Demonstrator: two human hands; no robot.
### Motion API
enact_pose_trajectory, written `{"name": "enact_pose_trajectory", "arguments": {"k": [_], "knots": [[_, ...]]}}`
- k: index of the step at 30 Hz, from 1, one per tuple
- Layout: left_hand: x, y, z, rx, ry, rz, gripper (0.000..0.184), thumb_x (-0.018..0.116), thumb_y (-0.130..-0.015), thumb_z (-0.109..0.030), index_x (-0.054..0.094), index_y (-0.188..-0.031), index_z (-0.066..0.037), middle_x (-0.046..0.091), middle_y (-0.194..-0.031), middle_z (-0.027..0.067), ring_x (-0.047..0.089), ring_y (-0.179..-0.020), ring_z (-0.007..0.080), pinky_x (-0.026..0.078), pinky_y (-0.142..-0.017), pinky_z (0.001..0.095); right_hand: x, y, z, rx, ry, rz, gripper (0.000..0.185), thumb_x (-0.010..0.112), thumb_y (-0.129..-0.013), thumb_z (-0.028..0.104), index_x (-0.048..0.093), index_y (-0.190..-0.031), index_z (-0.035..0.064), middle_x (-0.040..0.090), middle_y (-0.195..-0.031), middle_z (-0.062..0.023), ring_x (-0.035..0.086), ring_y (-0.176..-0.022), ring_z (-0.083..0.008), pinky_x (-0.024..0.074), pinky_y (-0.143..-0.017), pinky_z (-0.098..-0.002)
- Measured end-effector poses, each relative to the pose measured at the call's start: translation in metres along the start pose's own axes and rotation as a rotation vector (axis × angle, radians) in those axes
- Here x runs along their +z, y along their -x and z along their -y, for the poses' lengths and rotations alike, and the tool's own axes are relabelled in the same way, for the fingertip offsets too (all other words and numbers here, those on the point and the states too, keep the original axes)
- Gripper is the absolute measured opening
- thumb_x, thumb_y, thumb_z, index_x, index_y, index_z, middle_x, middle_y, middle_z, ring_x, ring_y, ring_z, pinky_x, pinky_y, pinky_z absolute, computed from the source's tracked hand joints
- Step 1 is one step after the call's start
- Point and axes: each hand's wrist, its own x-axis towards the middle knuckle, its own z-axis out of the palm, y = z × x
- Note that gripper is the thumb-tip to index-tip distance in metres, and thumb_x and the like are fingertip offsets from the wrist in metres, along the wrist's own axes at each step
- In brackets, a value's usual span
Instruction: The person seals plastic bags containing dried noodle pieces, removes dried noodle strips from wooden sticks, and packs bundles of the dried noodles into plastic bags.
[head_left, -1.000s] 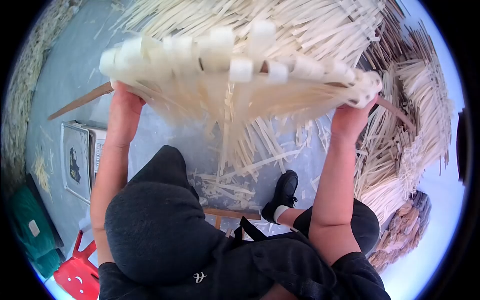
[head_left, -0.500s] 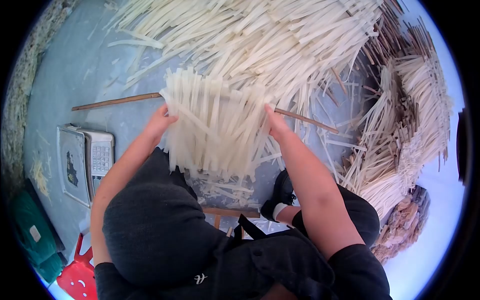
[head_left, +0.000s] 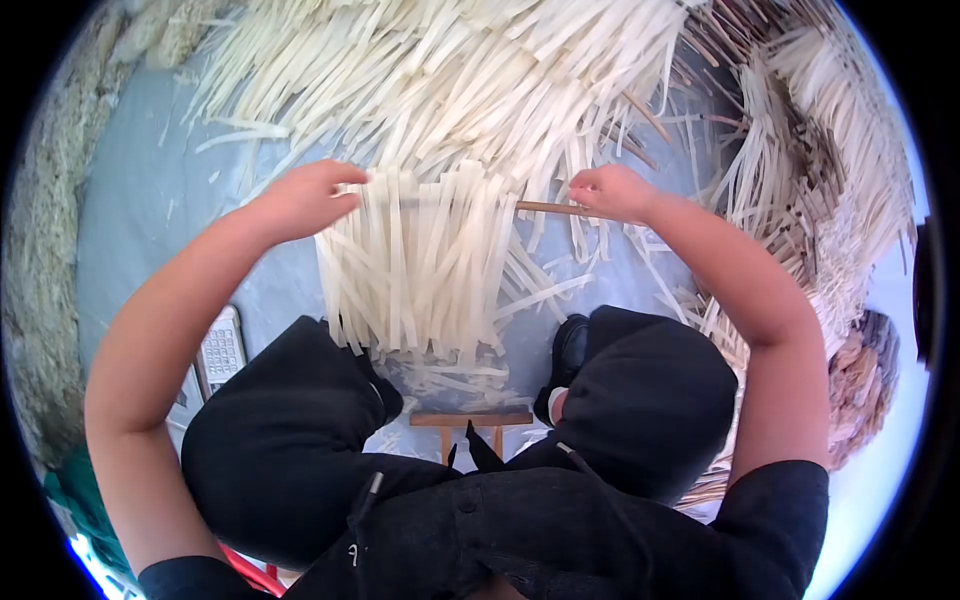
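Observation:
Pale, flat strips (head_left: 425, 270), like cut noodles or peeled ribbons, hang side by side over a thin wooden stick (head_left: 545, 207) in front of me. My left hand (head_left: 312, 200) is at the upper left edge of this bunch, its thumb and fingers apart. The left part of the stick is hidden by the strips and that hand. To the right, my right hand (head_left: 612, 192) has curled fingers at the bare end of the stick and appears to pinch it. Lower ends of the strips reach down between my knees.
A big heap of similar strips (head_left: 430, 70) spreads ahead. More strips on sticks (head_left: 770, 190) are piled at the right. A keypad scale (head_left: 222, 345) sits beside my left knee, partly covered. A small wooden stool (head_left: 470, 419) stands between my feet. Scraps lie on the grey sheet (head_left: 130, 240).
My left hand has risen and its fingers have spread. My right hand has moved right, away from the strips along the stick. The stick's long left end no longer shows. My view has shifted.

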Motion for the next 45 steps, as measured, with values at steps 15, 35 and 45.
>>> {"name": "enact_pose_trajectory", "arguments": {"k": [15, 35, 45], "knots": [[0.217, -0.116, -0.097, 0.337, -0.400, -0.422, 0.047, 0.066, -0.080, -0.030, 0.054, -0.123, -0.018, 0.051, -0.127, 0.0054, 0.032, -0.136, 0.0264, 0.015, -0.111, 0.0612, 0.068, 0.002, -0.010, -0.062, 0.047, 0.043, 0.045, 0.048, -0.091, 0.054, 0.062, -0.096, 0.0114, 0.066, -0.084, -0.0123, 0.063, -0.088, -0.0310, 0.0476, -0.075, -0.0435], [0.168, -0.121, -0.084, 0.108, -0.454, -0.480, 0.022, 0.061, -0.082, -0.018, 0.060, -0.104, -0.022, 0.056, -0.114, 0.0010, 0.035, -0.134, 0.0242, 0.007, -0.111, 0.0631, 0.033, 0.120, -0.128, -0.081, 0.455, -0.612, 0.035, 0.059, -0.086, 0.044, 0.052, -0.081, 0.0099, 0.056, -0.070, -0.0084, 0.059, -0.067, -0.0309, 0.0474, -0.060, -0.0432], [0.164, -0.098, -0.100, 0.157, -0.395, -0.441, 0.020, 0.068, -0.080, -0.028, 0.062, -0.098, -0.022, 0.061, -0.097, -0.0021, 0.043, -0.123, 0.0236, 0.010, -0.108, 0.0667, 0.046, 0.069, -0.015, -0.251, -0.006, -0.380, 0.059, 0.069, -0.080, 0.035, 0.050, -0.129, 0.0088, 0.058, -0.122, -0.0138, 0.057, -0.107, -0.0335, 0.0452, -0.094, -0.0411]]}}
